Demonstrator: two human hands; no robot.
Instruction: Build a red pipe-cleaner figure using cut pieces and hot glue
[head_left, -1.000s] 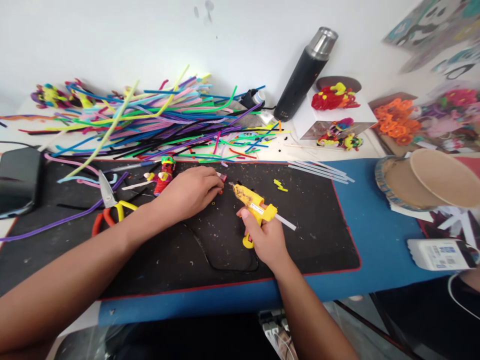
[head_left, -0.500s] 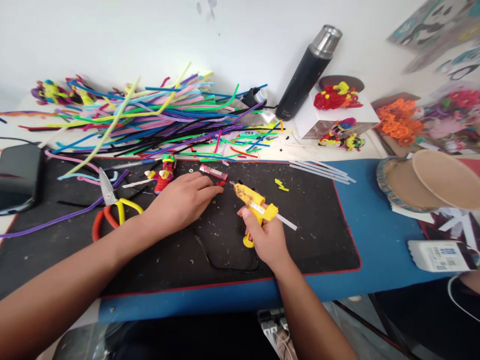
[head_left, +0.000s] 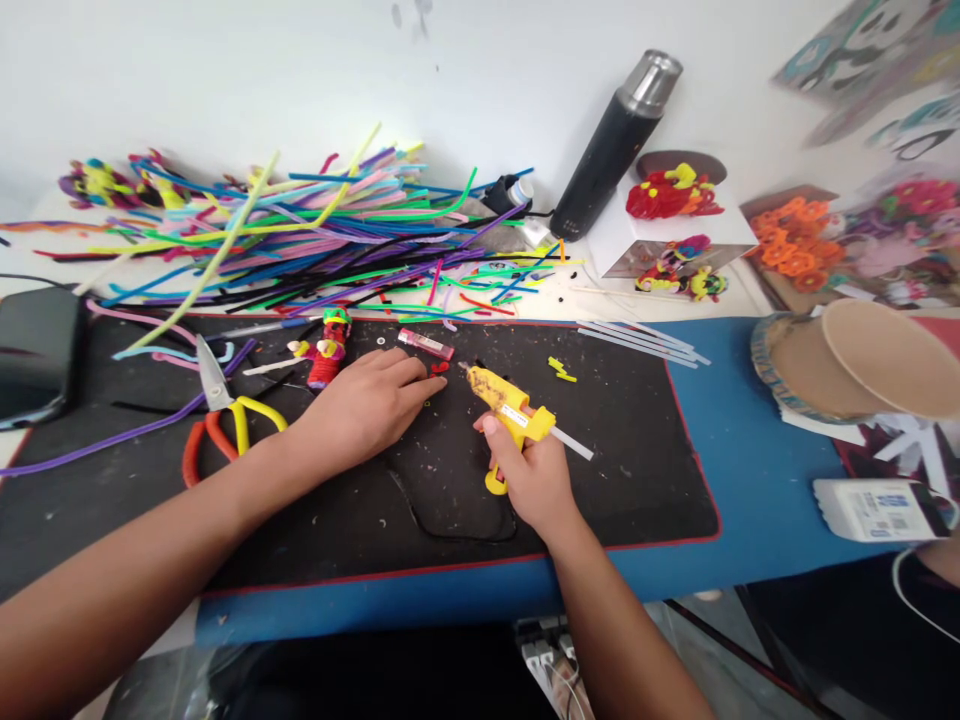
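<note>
My right hand (head_left: 531, 465) grips the handle of a yellow hot glue gun (head_left: 499, 392), whose nozzle points left and a clear glue stick (head_left: 574, 443) juts from its back. Opposite the nozzle, my left hand (head_left: 371, 400) is low over the black mat, thumb and forefinger pinched at a small red piece (head_left: 440, 368). A lighter (head_left: 426, 345) lies just behind these fingers. Beside the left wrist are a pipe-cleaner doll (head_left: 327, 350) with a red body and scissors (head_left: 217, 390) with orange and yellow handles. Bits of yellow-green pipe cleaner (head_left: 561, 370) lie right of the gun.
A heap of coloured pipe cleaners (head_left: 315, 230) stretches along the wall. At the back, a black flask (head_left: 611, 145) stands by a white box (head_left: 679, 250). Several glue sticks (head_left: 645, 343) lie at the mat's back right. A phone (head_left: 37, 355) is far left, a round container (head_left: 795, 365) right.
Both hands hold almost the same positions, with the glue gun's nozzle still facing the red piece. The whole view has shifted very slightly.
</note>
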